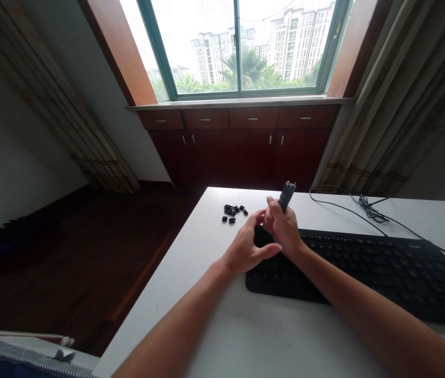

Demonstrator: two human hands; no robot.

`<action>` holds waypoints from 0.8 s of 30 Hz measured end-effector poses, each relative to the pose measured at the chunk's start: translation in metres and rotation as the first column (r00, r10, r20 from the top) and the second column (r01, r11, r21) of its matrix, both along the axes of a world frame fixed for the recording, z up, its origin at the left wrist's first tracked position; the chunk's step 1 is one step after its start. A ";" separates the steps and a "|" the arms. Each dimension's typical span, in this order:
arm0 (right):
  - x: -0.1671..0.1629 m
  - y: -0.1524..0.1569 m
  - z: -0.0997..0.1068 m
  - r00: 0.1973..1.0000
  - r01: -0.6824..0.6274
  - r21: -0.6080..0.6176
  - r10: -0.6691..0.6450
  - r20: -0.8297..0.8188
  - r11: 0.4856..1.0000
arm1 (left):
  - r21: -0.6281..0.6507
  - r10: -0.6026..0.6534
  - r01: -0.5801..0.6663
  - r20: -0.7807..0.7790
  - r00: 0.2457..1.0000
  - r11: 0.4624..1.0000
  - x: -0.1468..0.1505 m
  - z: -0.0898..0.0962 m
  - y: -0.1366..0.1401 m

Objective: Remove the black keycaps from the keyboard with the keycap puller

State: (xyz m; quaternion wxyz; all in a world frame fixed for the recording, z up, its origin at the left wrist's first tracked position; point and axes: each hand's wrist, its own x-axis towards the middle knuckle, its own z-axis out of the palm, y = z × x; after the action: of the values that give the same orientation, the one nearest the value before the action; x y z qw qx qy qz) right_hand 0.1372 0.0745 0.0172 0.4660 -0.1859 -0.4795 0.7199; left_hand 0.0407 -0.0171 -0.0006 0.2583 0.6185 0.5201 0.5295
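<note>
A dark, stick-shaped tool [287,195] stands upright in my right hand [283,227]. My right fingers are wrapped round it, and small shiny points show at its top end. Its lower end is hidden behind my hand. Under both hands lies a black keyboard [368,268], its left end partly covered by them. My left hand [248,244] is open beside the right one, thumb stretched over the keyboard's left end and fingertips close to the right fist. Left of the hands, several small black keycaps [230,211] lie in a loose group.
Everything rests on a white table [191,252] whose left edge drops to a dark wooden floor [88,241]. A black cable [372,211] lies partly bundled behind the keyboard. Red-brown cabinets [242,152] stand beyond the table, below a window.
</note>
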 end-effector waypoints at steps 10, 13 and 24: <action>-0.002 -0.002 -0.001 0.985 -0.170 0.025 0.171 -0.007 0.985 | -0.119 0.264 -0.242 0.235 0.935 0.963 0.003 -0.001 0.000; 0.000 -0.007 -0.002 0.975 -0.217 0.150 0.206 0.088 0.965 | -0.078 0.230 -0.218 0.212 0.950 0.973 0.015 0.005 -0.003; 0.008 -0.013 -0.001 0.982 -0.155 0.301 0.114 0.151 0.941 | 0.008 0.255 -0.255 -0.046 0.966 0.967 0.041 0.003 -0.005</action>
State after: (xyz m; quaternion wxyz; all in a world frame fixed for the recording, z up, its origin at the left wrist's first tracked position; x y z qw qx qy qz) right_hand 0.1448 0.0614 0.0157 0.4063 -0.1241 -0.6283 0.6517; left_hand 0.0814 -0.0221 0.0021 0.1753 0.5589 0.6005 0.5444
